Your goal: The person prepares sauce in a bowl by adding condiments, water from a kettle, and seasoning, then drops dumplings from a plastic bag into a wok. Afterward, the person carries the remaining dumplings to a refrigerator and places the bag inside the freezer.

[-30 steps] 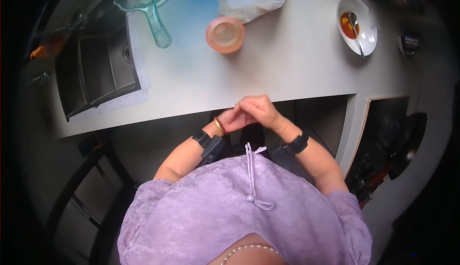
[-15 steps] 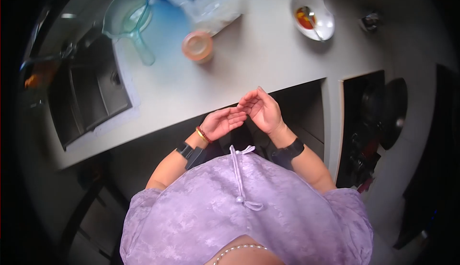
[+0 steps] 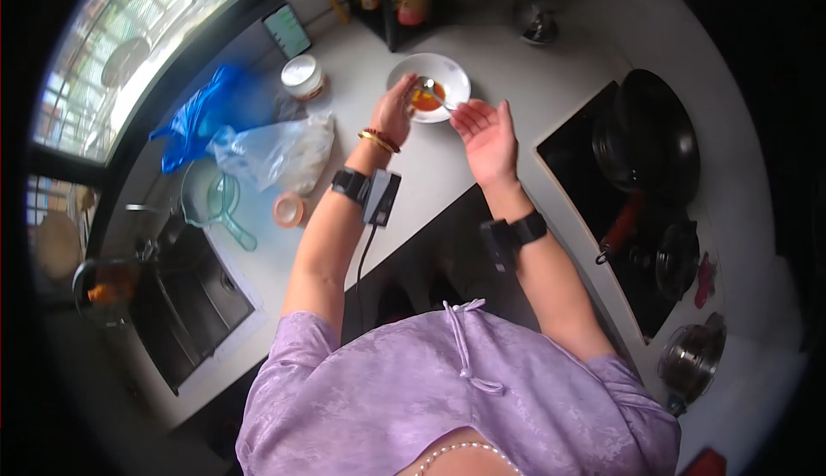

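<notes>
A white bowl (image 3: pixel 452 72) with red-orange sauce and a metal spoon (image 3: pixel 438 96) in it stands on the counter. My left hand (image 3: pixel 395 113), with bracelets on its wrist, is at the bowl's left edge, its fingers stretched upward. At the lower right edge of the bowl is my right hand (image 3: pixel 489 139), palm turned up and fingers spread, holding nothing. Whether either hand touches the bowl cannot be made out.
Left on the counter (image 3: pixel 404 188) are a clear plastic bag (image 3: pixel 280 151), a blue bag (image 3: pixel 211 115), a lidded tub (image 3: pixel 303 77), an orange-rimmed container (image 3: pixel 289 209) and a green strainer (image 3: pixel 206 196). A sink (image 3: pixel 194 291) lies lower left, a wok (image 3: pixel 650 132) right.
The view has swung toward the bowl. Both hands have parted from each other near the counter's front edge and moved forward to either side of the bowl.
</notes>
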Available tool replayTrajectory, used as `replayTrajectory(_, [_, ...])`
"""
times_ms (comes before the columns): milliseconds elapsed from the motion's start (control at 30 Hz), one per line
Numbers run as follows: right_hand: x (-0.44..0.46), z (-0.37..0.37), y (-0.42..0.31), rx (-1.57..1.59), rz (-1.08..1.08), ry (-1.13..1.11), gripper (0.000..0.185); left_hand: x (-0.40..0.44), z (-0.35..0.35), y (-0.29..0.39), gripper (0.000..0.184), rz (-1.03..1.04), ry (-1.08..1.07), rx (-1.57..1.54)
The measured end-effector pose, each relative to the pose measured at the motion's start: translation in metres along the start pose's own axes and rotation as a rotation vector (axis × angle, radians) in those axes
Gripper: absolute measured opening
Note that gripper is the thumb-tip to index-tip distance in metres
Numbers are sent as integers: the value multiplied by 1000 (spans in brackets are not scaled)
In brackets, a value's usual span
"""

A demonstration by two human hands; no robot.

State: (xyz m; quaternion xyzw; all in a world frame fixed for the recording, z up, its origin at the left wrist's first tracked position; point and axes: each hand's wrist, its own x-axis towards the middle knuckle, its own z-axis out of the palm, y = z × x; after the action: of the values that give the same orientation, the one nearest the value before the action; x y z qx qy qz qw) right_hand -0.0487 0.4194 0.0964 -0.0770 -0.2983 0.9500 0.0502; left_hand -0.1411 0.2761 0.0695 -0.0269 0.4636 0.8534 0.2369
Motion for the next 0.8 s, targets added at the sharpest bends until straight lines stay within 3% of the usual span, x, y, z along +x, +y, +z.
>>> replayTrajectory(133, [44, 10, -12, -118, -39, -10, 58, 30, 8, 19, 64, -72, -9, 225])
replayTrajectory(300, [84, 25, -11, -32, -34, -35, 62, 55, 1, 23, 67, -19, 68, 300])
replayTrajectory(400, [98, 43, 13, 101, -11, -96, 61, 61, 11, 18, 57, -4, 127, -35])
replayTrajectory(433, [103, 49, 25, 140, 6, -144, 61, 64, 16, 10, 49, 144, -85, -249])
replayTrajectory(500, [111, 50, 47, 16, -18, -84, 51, 79, 5, 1, 44, 4, -2, -351])
replayTrajectory(533, [116, 44, 42, -416, -110, -105, 45, 79, 4, -6, 55, 27, -105, -409])
replayTrajectory(567, [127, 25, 42, -848, -203, -120, 39, 74, 4, -3, 55, 28, -109, -402])
replayTrajectory(633, [158, -25, 64, -1523, -750, -196, 42, 63, 5, 12, 69, -137, 1, -125])
replayTrajectory(667, [153, -20, 56, -1493, -688, -169, 35, 54, 17, 19, 81, -34, 114, 19])
replayTrajectory(700, [144, -5, 50, -1493, -684, -167, 35, 56, 15, 18, 81, -38, 115, 20])
replayTrajectory(767, [126, 28, 46, -815, -528, -180, 33, 68, 8, 11, 72, -59, 264, -2])
replayTrajectory(800, [123, 38, 53, -859, -515, -250, 34, 98, -33, -16, 58, -63, -7, -120])
